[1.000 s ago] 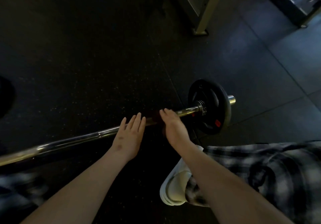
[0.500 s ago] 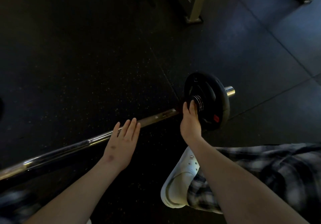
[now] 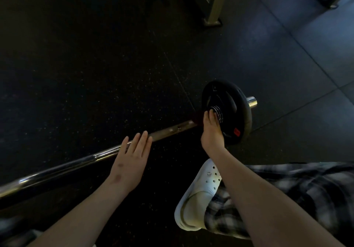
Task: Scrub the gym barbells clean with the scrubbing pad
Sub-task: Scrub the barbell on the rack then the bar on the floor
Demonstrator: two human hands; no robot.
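— Where did the barbell (image 3: 76, 163) lie?

— On the dark floor (image 3: 95, 74), running from the near left to the black weight plate (image 3: 237, 116) at the far right.

— And the hands?

— The left hand (image 3: 130, 162) lay flat on the middle of the bar, fingers (image 3: 142, 139) straight and released. The right hand (image 3: 211, 131) sat on the bar right against the plate. The dark reddish scrubbing pad (image 3: 195, 116) showed just left of it. Whether those fingers grasped the pad could not be told.

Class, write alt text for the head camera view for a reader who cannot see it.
The right hand holds a dark scrubbing pad on the barbell beside its black weight plate; the left hand rests flat on the bar.
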